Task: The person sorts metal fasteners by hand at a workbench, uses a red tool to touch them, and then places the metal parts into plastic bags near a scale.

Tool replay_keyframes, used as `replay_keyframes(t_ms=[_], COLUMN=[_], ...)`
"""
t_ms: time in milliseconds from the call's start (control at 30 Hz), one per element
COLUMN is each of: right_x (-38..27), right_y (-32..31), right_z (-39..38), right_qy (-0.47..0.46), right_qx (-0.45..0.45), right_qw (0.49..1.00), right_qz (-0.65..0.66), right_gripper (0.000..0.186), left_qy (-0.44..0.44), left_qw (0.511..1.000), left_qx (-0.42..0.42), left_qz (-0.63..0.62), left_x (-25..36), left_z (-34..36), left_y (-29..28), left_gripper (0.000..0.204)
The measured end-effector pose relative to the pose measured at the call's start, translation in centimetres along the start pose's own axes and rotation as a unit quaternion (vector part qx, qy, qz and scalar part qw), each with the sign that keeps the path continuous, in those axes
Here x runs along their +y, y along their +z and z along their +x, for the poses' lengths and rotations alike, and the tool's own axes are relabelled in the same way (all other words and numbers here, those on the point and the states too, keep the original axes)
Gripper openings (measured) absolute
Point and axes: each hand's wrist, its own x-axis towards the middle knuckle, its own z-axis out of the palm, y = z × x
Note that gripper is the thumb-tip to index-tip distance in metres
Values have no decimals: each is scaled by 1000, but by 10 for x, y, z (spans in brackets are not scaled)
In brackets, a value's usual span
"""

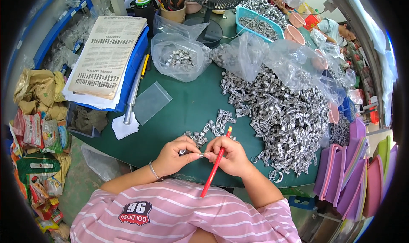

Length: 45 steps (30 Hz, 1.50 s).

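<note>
- With fingers (192, 149) of the left hand (174, 156) pinched narrow, holding a small metal piece (201, 155) against the pinched fingertips of the right hand (234, 158).
- Also gripping, in the right hand, a slim red tool (212, 174), slanted with its yellowish tip toward the far side.
- Seen over the near edge of the green worktop (191, 96), just short of a small cluster of gray looped pieces (221, 118).
- Flanked at right by a large heap of similar pieces (287, 119), at far left by a flat clear pouch (154, 99).
- Judging by the pose, busy with working or checking one piece by hand; too small to tell exactly how.
- Calling next, seemingly, for a firm two-sided pinch, with the red tool held clear.
</note>
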Motion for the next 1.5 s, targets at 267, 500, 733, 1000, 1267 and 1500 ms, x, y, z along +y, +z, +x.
replay_keyframes(t_ms=[267, 500, 733, 1000, 1267, 1500], right_x=[-34, -39, 6, 45, 25, 29], right_y=[-60, -115, -69, -51, -4, 7], right_z=[60, 93, 26, -25, -33, -39], right_qy=[67, -49, 92, 84, -68, 78], right_qx=[141, 324, 186, 78, 126, 144], right_qw=[983, 932, 977, 952, 989, 950], right_qz=[92, 153, 40, -285, -36, 267], right_gripper=[19, 12, 29, 33, 33, 23], left_qy=[-185, -205, -225, -251, -277, -11], left_qw=[956, 950, 936, 946, 941, 999], left_qx=[39, 91, 123, 64, -60, 23], left_qz=[-225, -218, -240, -196, -186, 25], left_x=[11, 5, -4, -1, -1, 0], left_z=[-7, -16, -17, -6, 5, 1], left_y=[2, -1, -10, 7, 24, 20], left_gripper=[20, 16, 10, 15, 24, 18])
